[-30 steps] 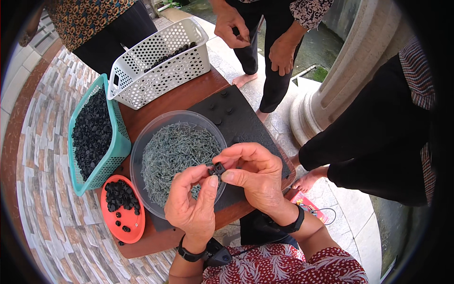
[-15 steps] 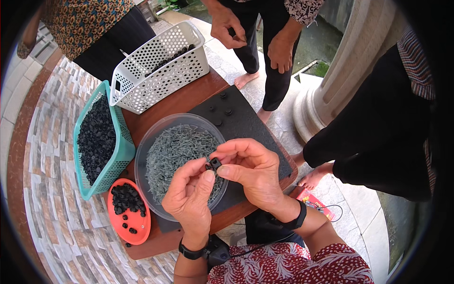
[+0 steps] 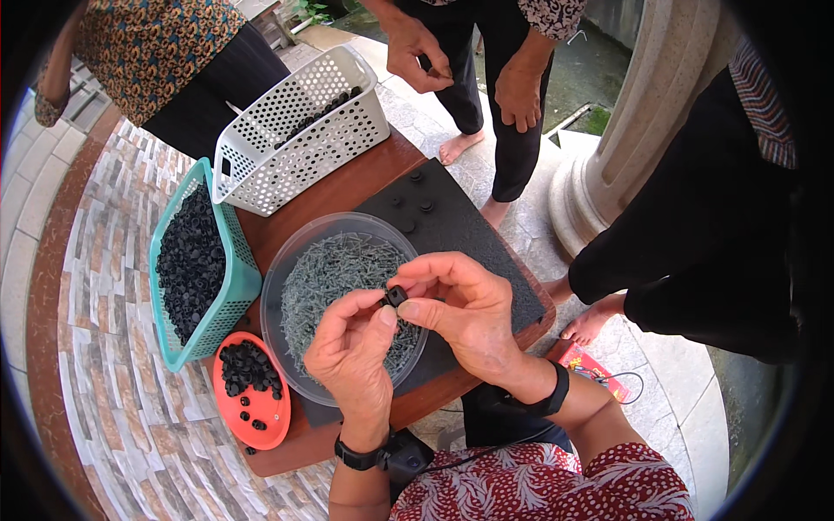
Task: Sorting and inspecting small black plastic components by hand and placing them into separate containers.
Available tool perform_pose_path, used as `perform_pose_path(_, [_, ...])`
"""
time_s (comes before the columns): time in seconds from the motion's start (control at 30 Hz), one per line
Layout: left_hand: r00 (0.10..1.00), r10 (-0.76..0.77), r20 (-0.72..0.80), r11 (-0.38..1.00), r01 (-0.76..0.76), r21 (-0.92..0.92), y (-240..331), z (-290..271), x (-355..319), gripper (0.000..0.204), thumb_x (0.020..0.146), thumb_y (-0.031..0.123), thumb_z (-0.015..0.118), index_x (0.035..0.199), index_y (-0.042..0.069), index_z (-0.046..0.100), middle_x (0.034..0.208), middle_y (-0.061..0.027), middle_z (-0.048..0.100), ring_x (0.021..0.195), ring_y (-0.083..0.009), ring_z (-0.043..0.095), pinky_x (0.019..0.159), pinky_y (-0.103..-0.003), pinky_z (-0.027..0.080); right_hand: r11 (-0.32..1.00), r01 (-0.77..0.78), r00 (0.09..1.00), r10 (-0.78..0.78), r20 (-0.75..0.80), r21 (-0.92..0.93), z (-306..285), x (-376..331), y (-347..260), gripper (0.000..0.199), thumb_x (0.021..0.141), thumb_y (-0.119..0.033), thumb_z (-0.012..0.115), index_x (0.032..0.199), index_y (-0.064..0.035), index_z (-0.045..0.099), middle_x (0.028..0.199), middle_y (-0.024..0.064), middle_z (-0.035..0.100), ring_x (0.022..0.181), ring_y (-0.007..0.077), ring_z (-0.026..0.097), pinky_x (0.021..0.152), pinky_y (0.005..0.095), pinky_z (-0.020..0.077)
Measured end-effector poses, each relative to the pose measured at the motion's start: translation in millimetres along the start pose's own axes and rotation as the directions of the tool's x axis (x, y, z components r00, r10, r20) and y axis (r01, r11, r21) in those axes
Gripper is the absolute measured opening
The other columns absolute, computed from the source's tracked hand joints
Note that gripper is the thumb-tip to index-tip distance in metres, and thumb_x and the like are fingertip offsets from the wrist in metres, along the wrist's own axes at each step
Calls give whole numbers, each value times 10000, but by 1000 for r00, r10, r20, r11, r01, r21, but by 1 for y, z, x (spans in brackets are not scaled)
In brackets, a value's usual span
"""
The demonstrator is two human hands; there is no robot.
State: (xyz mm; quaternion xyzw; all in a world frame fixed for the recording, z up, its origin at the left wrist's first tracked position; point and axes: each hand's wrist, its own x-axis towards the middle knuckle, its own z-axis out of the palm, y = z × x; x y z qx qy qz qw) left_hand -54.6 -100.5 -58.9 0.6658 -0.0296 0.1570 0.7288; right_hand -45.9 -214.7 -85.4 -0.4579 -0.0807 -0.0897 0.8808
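Between my two hands, above the near right rim of a clear round tub [image 3: 271,300], is a small black plastic part [image 3: 396,295]. My right hand [image 3: 465,317] pinches it between thumb and fingers. My left hand [image 3: 356,339] is pinched against its left side; any separate piece in those fingertips is too small to tell. The tub below holds a heap of grey screws [image 3: 334,278]. To the left, an orange-red plate [image 3: 230,404] carries a pile of similar black parts [image 3: 248,369], with several lying apart near its front.
A teal basket [image 3: 228,304] full of black parts stands left; a white perforated basket [image 3: 304,165] with more is behind. Several black pieces [image 3: 426,206] lie on a dark mat [image 3: 469,252] on the wooden table [image 3: 287,447]. Other people stand beyond and right, near a column [image 3: 625,165].
The view has shifted slightly, so the table and baskets sit a little further right. Both hands keep their pinch, and my left fingertips are closer against the black part.
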Motion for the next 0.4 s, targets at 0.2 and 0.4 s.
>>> perform_pose_path(0.2, [999, -47, 6, 997, 47, -55, 6, 3, 6, 163, 780, -36, 636, 940, -57, 613, 799, -85, 624, 650, -131, 573, 607, -223, 472, 1000, 4, 1000, -4, -7, -6, 3, 5, -3, 310, 764, 80, 642, 1059, -8, 606, 967, 39, 613, 807, 69, 554, 697, 213, 484])
perform_pose_path(0.4, [997, -78, 0, 993, 78, -90, 8, 7, 8, 166, 782, -27, 638, 942, -59, 611, 803, -94, 623, 648, -150, 573, 613, -242, 475, 999, 23, 1000, -23, -2, -47, 0, 6, -2, 310, 769, 69, 645, 1064, -20, 607, 987, 48, 620, 817, 71, 564, 696, 213, 487])
